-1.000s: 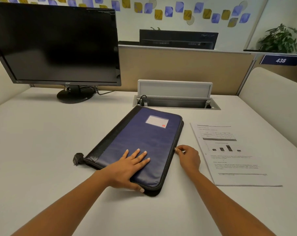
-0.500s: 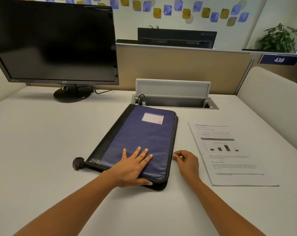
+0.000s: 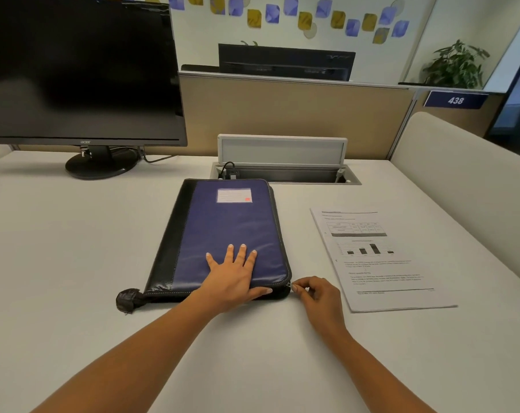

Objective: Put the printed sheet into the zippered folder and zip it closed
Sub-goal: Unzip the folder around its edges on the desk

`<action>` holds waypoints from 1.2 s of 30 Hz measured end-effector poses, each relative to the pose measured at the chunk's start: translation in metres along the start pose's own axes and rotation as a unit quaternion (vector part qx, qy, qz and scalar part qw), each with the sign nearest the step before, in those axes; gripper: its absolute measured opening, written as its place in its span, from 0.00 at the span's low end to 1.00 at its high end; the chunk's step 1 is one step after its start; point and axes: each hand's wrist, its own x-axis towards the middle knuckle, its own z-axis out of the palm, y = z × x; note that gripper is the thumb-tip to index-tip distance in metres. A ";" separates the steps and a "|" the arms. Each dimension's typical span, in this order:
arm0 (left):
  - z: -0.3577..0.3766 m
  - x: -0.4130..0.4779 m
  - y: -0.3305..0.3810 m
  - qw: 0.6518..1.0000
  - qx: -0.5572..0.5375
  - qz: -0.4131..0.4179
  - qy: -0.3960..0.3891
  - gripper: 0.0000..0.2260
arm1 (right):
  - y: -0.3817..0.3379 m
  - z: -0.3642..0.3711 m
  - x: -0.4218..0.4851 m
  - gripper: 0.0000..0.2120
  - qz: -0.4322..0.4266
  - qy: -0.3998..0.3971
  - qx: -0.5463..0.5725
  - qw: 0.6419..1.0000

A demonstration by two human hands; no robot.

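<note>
Nearest me, the left hand (image 3: pixel 233 275) lay flat on the near end of the zippered folder (image 3: pixel 223 225), its fingers (image 3: pixel 242 251) straight and spread, thumb along the near edge, pressing the cover down. Just beside it, the right hand (image 3: pixel 318 293) had its fingers (image 3: pixel 300 286) curled in, thumb and forefinger pinching what looked like the zip pull (image 3: pixel 290 286) at the folder's near right corner. The folder lay shut on the worktop (image 3: pixel 74 234); how much of the zip was undone I could not tell. The printed sheet (image 3: pixel 378 257) lay face up to the right, apart from the folder and untouched. By my reckoning the job was barely begun: the folder had yet to be opened, the sheet slipped in, and the zip run closed.
</note>
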 end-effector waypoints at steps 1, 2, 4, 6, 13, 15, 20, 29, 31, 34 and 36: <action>-0.001 0.001 0.002 1.000 0.000 -0.005 0.001 0.40 | 0.000 0.000 -0.001 0.02 0.001 0.002 -0.001 1.000; -0.002 0.002 0.004 1.000 -0.001 -0.009 0.002 0.40 | 0.000 0.000 -0.003 0.02 0.002 0.007 0.000 1.000; -0.002 0.003 0.007 1.000 -0.001 -0.015 0.003 0.40 | -0.002 0.000 -0.005 0.02 0.005 0.014 0.004 1.000; -0.002 0.005 0.009 1.000 -0.002 -0.023 0.005 0.40 | -0.005 0.003 -0.008 0.01 0.003 0.012 -0.004 1.000; 0.001 0.011 0.012 0.999 -0.006 -0.039 0.009 0.41 | -0.012 0.012 -0.015 0.05 -0.011 -0.029 -0.056 0.998; 0.000 0.010 0.012 0.999 -0.016 -0.037 0.007 0.41 | -0.012 0.013 -0.016 0.05 -0.009 -0.032 -0.061 0.998; -0.001 -0.003 -0.011 0.999 -0.038 0.030 0.011 0.38 | -0.012 0.014 -0.015 0.03 -0.002 -0.014 -0.043 0.999; 0.018 -0.049 -0.074 0.996 -0.009 0.057 0.069 0.32 | -0.015 0.019 -0.017 0.04 0.013 0.012 -0.059 0.998; 0.020 -0.055 -0.080 0.997 -0.007 0.030 0.069 0.32 | -0.017 0.020 -0.018 0.04 0.011 0.009 -0.064 0.998; 0.017 -0.057 -0.082 0.998 -0.012 0.026 0.051 0.44 | -0.019 0.022 -0.021 0.03 0.005 0.008 -0.055 0.998; 0.016 -0.057 -0.080 0.999 -0.006 0.024 0.039 0.52 | -0.021 0.024 -0.023 0.02 -0.001 0.004 -0.050 0.999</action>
